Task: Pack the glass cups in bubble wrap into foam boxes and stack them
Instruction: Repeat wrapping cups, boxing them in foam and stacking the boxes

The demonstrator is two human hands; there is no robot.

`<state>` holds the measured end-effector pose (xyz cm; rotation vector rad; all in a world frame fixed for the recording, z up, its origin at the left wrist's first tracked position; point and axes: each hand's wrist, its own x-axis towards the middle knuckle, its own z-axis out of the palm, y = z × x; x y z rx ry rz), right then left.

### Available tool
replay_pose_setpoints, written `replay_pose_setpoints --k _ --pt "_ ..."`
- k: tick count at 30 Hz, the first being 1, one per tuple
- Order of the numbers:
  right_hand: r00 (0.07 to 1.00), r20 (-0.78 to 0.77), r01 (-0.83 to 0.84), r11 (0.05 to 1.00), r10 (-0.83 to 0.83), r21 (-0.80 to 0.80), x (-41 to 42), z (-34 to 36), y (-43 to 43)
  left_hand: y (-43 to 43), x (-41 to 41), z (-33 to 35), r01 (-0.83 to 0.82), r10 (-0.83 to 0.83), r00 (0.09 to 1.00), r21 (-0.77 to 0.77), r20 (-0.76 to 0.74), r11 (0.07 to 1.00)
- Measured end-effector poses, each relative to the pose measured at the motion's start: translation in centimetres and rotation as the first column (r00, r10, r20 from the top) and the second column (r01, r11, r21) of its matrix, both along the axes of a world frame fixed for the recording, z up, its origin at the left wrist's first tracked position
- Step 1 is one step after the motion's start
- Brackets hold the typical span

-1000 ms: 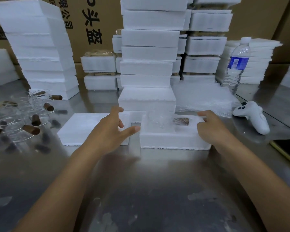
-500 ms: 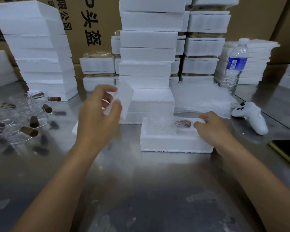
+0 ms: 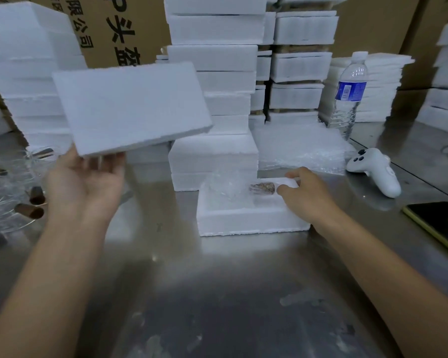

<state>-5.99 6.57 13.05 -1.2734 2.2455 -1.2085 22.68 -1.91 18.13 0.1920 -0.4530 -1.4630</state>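
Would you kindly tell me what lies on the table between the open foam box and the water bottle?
A loose pile of bubble wrap lies between the open foam box and the water bottle, as the head view shows.

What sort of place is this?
Most likely a packing station in a warehouse or small factory: stacks of white foam boxes crowd a steel table, printed cardboard cartons stand behind, and a sheet of bubble wrap lies ready.
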Motion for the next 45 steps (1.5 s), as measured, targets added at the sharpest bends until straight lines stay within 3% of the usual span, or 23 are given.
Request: replay_pose_setpoints --k 2,5,10,14,16,21,24,27,30,37,45 --pt "0.998 0.055 0.033 0.999 -0.031 -0.031 0.0 0.0 -0.1 0.4 -0.7 -0.6 0.124 -0.118 0.991 0.106 -0.061 0.987" --pt "0.981 0.195 0.016 0.998 -0.003 -0.063 0.1 0.2 0.0 0.9 -1.9 -1.2 0.145 -0.143 0.989 0.220 -0.024 0.965" --pt "0.922 0.373 -0.058 0.991 0.099 -0.120 1.0 0.5 0.0 1.7 -3.0 -1.4 0.225 -0.237 0.971 0.237 0.022 0.945" --pt "0.944 0.310 -0.015 0.953 0.113 -0.301 1.4 1.5 0.2 2.3 -3.9 -1.7 0.281 -0.318 0.934 0.216 0.161 0.935" --pt "0.916 0.352 -0.031 0.909 0.192 -0.416 1.8 2.1 0.6 2.5 -4.2 -1.7 0.275 -0.327 0.915 0.228 0.237 0.934" --pt "0.883 0.363 -0.077 0.854 0.298 -0.514 2.7 2.8 1.3 2.7 -4.2 -1.4 0.235 -0.279 0.898 0.167 0.339 0.958" --pt "0.873 0.392 -0.067 0.868 0.289 -0.491 2.6 3.0 1.4 3.1 -4.6 -1.3 0.068 -0.133 0.847 0.142 0.515 0.987" --pt "0.883 0.406 -0.051 0.908 0.236 -0.417 2.5 3.0 1.5 3.5 -5.2 -1.4 -0.230 0.190 0.627 -0.053 0.755 0.972" --pt "0.886 0.420 -0.043 0.936 0.197 -0.349 2.4 3.1 1.6 4.1 -5.5 -1.3 -0.264 0.357 0.524 -0.251 0.773 0.931" --pt "0.879 0.442 -0.078 0.969 0.177 -0.233 2.4 3.3 1.8 4.1 -5.5 -1.5 -0.220 0.370 0.539 -0.297 0.757 0.929" --pt "0.900 0.404 -0.095 0.978 0.165 -0.187 2.3 3.1 1.8 2.8 -5.0 -2.7 -0.140 0.194 0.514 -0.141 0.836 0.980"
